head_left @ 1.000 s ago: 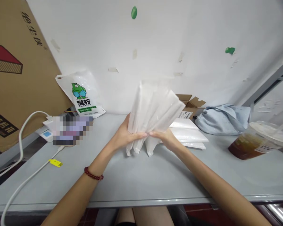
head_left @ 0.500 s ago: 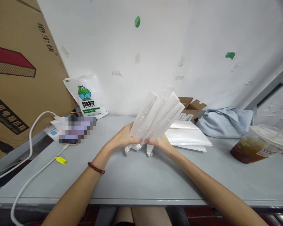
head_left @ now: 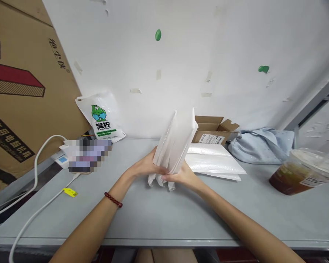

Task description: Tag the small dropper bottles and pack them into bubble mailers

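Observation:
A bundle of white plastic packets (head_left: 177, 140) stands tilted above the grey table, pressed between my two hands. My left hand (head_left: 148, 164) is closed round its left side, thumb across the near face. On the right side my right hand (head_left: 181, 176) grips the same bundle, its thumb meeting the left one at the lower part. Crumpled ends of the packets hang below my thumbs. How many packets are in the bundle I cannot tell. Just right of my right hand lie more white padded packets (head_left: 215, 160) in a flat stack.
An open cardboard box (head_left: 212, 133) and a light blue cloth bag (head_left: 259, 146) sit behind the stack. At right stands a cup of brown drink (head_left: 293, 173). A phone (head_left: 90, 157) with a white cable (head_left: 48, 204), a white printed bag (head_left: 102, 117) and a large carton (head_left: 19, 98) occupy the left.
The packets, fanned apart at the top before, are now squeezed together into a narrower bundle. My hands have come closer together, and the view has tilted up slightly.

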`<state>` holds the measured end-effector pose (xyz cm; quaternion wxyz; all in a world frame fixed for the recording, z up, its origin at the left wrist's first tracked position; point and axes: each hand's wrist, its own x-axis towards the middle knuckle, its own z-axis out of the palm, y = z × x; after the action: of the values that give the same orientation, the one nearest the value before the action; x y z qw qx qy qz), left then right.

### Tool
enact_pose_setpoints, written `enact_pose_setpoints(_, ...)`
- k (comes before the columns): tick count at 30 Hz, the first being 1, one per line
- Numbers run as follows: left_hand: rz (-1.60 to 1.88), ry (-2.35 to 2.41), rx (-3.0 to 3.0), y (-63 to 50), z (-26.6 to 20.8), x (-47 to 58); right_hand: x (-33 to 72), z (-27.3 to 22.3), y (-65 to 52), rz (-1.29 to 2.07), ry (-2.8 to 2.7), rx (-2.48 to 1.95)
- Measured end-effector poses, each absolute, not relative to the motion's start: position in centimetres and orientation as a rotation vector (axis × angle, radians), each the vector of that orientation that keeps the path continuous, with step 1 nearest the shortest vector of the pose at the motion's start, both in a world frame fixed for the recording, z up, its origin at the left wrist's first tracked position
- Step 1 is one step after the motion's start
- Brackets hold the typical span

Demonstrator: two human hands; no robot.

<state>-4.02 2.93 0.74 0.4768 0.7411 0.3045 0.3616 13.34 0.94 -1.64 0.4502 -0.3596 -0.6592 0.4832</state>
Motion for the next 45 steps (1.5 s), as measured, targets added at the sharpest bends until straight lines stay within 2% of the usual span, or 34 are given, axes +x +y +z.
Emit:
enact_pose_setpoints(6, 1.017, 0.953, 1.600, 3.5, -0.1, -4.7, 14.1, -1.4, 1.2, 1.123, -1.573, -0.962)
enact_pose_setpoints(15, 1.154, 0.798, 1.472, 3.0, 0.9, -6.2, 15.2, -0.3, 1.4, 1.039, -1.479, -0.872)
enact_pose_setpoints(22, 1.057, 0.702, 1.817, 2.3, 0.9, -3.7, 14.4, -0.3, 1.1, 1.013, -1.555, -0.843)
enact_pose_setpoints(31, 1.366, 0.956, 1.585, 2.1, 1.6, -5.3, 14.7, 0.5, 0.7, 0.994, -1.525, -0.925)
enact_pose_setpoints(38, 1.097, 0.778, 1.844, 1.6, 2.1, -4.5, 14.4, 0.3, 0.9, 0.949, -1.553, -0.935)
enact_pose_setpoints(45, 1.284, 1.008, 1.678, 1.7, 2.2, -4.3, 14.4, 0.2, 1.0, 0.929, -1.501, -0.936)
